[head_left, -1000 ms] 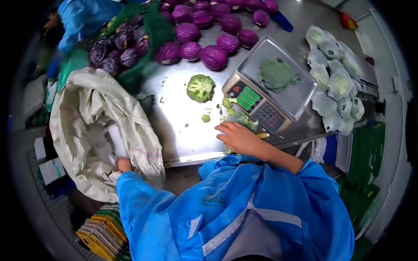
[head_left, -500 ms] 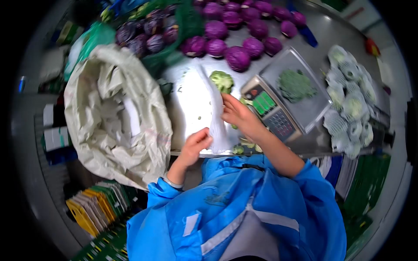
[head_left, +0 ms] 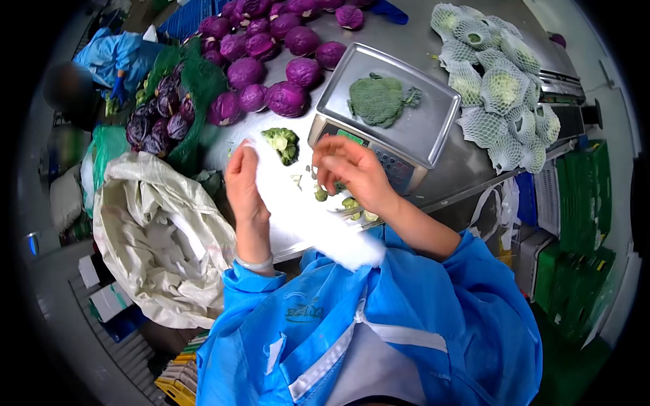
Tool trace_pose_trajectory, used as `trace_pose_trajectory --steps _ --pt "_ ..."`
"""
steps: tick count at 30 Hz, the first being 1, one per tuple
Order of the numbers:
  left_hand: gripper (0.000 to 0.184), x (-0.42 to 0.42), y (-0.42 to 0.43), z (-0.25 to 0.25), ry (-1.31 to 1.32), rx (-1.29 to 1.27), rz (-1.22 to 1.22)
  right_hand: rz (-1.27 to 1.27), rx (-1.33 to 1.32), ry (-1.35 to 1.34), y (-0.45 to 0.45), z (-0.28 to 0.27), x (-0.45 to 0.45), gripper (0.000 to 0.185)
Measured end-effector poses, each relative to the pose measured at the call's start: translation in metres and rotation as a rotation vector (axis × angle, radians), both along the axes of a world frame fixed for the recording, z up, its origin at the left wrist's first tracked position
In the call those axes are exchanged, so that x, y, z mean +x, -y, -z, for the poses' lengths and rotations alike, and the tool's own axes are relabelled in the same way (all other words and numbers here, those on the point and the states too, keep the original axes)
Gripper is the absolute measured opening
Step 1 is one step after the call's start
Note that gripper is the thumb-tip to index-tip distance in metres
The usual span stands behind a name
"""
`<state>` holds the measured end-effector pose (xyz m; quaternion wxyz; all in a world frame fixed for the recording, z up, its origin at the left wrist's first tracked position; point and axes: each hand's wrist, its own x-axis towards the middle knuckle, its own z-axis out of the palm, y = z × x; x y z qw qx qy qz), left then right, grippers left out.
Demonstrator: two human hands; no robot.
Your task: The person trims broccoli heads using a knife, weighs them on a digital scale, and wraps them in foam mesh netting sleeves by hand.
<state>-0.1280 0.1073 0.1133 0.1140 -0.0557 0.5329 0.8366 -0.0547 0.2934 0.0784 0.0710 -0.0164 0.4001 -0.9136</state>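
Note:
A white foam sleeve (head_left: pixel 305 210) hangs slantwise in front of my chest. My left hand (head_left: pixel 245 183) grips its upper end with closed fingers. Just right of the sleeve, my right hand (head_left: pixel 352 172) is raised with fingers bent and apart, holding nothing visible. Behind the hands, a trimmed broccoli head (head_left: pixel 281 144) lies on the metal table (head_left: pixel 223 139), with small cut pieces (head_left: pixel 351 205) near the front edge. Another broccoli head (head_left: pixel 379 100) rests on the weighing scale's tray (head_left: pixel 433 139).
Purple cabbages (head_left: pixel 288 98) cover the table's back; darker ones fill a green net (head_left: pixel 203 84). Net-wrapped vegetables (head_left: pixel 501 88) are piled right. An open woven sack (head_left: pixel 145 298) stands left. A co-worker in a blue sleeve (head_left: pixel 118 57) is at the back left.
My left hand came out of the sack with the foam sleeve. Since half a second ago, the sleeve has risen and tilted, and my right hand has come away from it. The view has shifted.

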Motion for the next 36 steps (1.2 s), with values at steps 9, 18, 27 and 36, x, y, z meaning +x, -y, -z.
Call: trace_pose_trajectory --steps 9,18,27,36 --pt "0.018 0.015 -0.088 0.031 -0.286 -0.555 0.103 0.194 0.368 0.206 -0.027 0.026 0.012 0.030" --pt "0.031 0.030 -0.086 0.071 -0.064 -0.307 0.995 0.165 -0.747 0.352 -0.103 0.087 0.049 0.026" --pt "0.029 -0.016 -0.126 0.062 0.421 0.493 0.548 -0.006 -0.492 0.247 -0.120 0.065 0.026 0.048" --pt "0.032 -0.025 -0.134 0.127 -0.254 -0.577 0.028 0.303 0.142 0.269 -0.173 0.072 -0.014 0.023"
